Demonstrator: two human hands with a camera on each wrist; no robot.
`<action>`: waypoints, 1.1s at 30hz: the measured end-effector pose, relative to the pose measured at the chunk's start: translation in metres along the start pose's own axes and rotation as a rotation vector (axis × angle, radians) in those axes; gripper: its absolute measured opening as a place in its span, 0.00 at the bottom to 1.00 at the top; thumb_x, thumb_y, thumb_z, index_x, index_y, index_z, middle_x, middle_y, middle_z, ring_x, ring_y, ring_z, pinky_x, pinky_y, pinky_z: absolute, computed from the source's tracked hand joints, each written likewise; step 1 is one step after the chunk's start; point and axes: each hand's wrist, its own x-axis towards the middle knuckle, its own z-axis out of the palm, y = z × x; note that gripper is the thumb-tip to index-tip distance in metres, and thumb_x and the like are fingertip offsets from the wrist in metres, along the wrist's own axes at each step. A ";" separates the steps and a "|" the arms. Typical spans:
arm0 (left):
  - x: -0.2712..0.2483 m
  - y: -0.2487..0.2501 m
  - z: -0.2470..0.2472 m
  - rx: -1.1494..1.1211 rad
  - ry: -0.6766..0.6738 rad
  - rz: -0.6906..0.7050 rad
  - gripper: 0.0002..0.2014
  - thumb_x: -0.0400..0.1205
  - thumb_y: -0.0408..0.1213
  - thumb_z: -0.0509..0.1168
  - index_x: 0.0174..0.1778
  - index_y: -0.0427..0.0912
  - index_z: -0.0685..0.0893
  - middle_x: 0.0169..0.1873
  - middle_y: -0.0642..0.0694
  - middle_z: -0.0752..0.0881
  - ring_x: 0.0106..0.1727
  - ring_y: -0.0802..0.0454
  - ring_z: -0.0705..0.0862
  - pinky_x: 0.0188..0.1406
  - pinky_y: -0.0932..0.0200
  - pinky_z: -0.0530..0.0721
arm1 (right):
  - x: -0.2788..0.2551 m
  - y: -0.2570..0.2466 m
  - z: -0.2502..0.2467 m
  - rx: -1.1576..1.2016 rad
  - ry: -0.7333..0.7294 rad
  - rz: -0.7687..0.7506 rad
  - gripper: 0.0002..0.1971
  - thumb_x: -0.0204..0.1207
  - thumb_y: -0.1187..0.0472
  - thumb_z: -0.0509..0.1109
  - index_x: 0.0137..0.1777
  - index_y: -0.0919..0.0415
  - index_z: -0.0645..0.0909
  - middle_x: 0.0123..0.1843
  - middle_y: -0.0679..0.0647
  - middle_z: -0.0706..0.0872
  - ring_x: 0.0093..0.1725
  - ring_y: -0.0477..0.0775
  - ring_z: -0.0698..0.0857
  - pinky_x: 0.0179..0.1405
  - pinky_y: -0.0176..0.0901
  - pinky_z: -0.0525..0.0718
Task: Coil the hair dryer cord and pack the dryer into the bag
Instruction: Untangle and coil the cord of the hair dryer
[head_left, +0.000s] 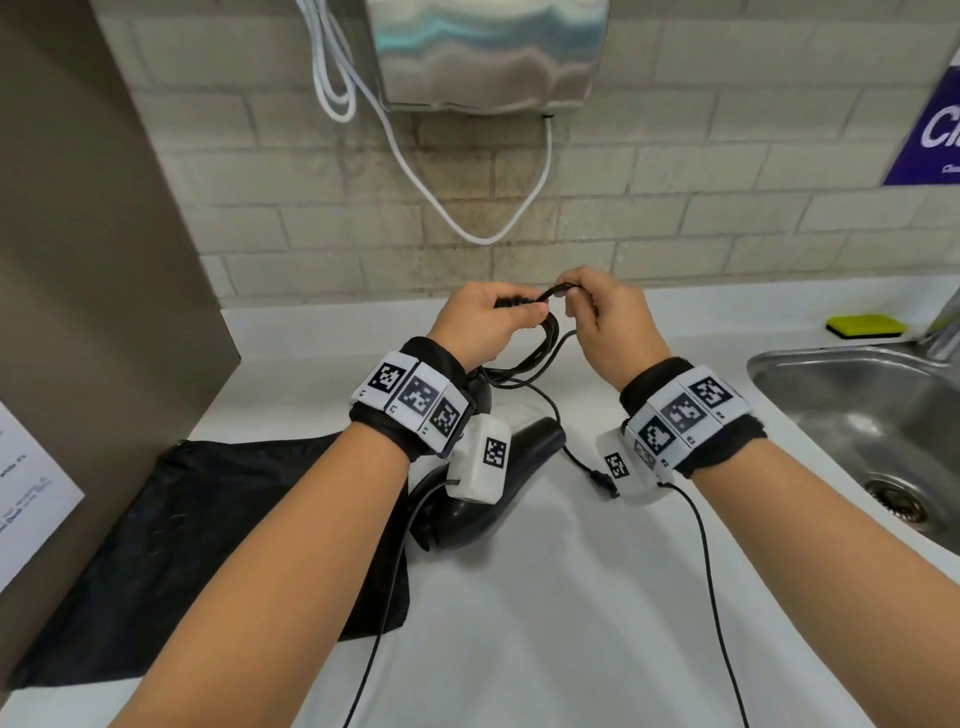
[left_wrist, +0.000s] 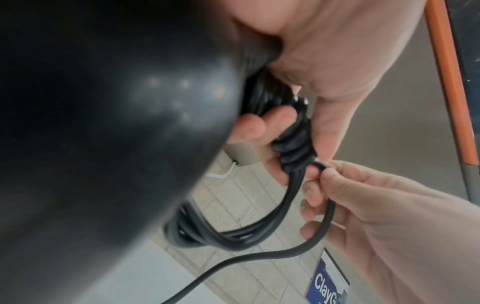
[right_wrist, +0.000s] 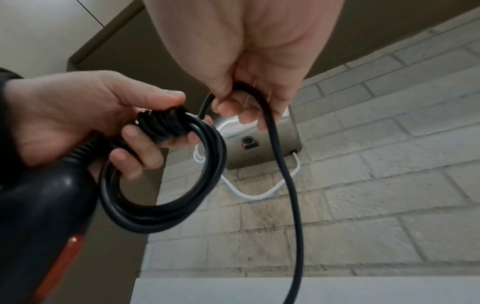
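Note:
The black hair dryer (head_left: 519, 457) is on the white counter (head_left: 545, 623) under my left wrist, partly hidden by the wrist camera. Its cord (head_left: 543, 345) is gathered in several loops. My left hand (head_left: 519, 312) grips the loops at their top, where cord turns wrap the bundle (left_wrist: 293, 152). My right hand (head_left: 569, 296) pinches a bend of the loose cord (right_wrist: 259, 98) just beside that bundle. The free length (right_wrist: 293, 195) hangs down to the plug (head_left: 602, 480) on the counter. The black bag (head_left: 182, 545) lies flat to the left.
A steel sink (head_left: 831, 400) is set in the counter on the right, with a yellow sponge (head_left: 865, 326) behind it. A metal hand dryer (head_left: 488, 52) with a white cable (head_left: 467, 228) hangs on the brick wall. A brown partition (head_left: 78, 260) closes the left.

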 end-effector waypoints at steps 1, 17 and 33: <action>0.000 0.000 0.001 -0.022 0.012 0.006 0.09 0.79 0.38 0.68 0.55 0.46 0.86 0.33 0.55 0.82 0.18 0.69 0.74 0.19 0.75 0.69 | 0.001 -0.002 0.001 0.004 0.014 0.004 0.12 0.81 0.70 0.57 0.56 0.69 0.81 0.39 0.48 0.78 0.39 0.47 0.76 0.34 0.26 0.68; 0.003 -0.004 -0.005 -0.121 0.043 0.002 0.05 0.80 0.37 0.67 0.47 0.52 0.85 0.32 0.55 0.85 0.22 0.58 0.68 0.18 0.66 0.69 | -0.051 0.075 0.029 -0.210 -0.124 0.400 0.27 0.76 0.65 0.64 0.76 0.62 0.63 0.75 0.61 0.66 0.73 0.61 0.65 0.72 0.47 0.65; 0.008 -0.001 0.015 -0.121 -0.020 0.039 0.07 0.79 0.37 0.68 0.48 0.55 0.86 0.29 0.58 0.86 0.22 0.58 0.66 0.17 0.67 0.66 | -0.066 0.094 0.051 -0.568 -0.772 0.698 0.16 0.82 0.63 0.56 0.65 0.68 0.74 0.66 0.62 0.80 0.65 0.61 0.80 0.60 0.46 0.78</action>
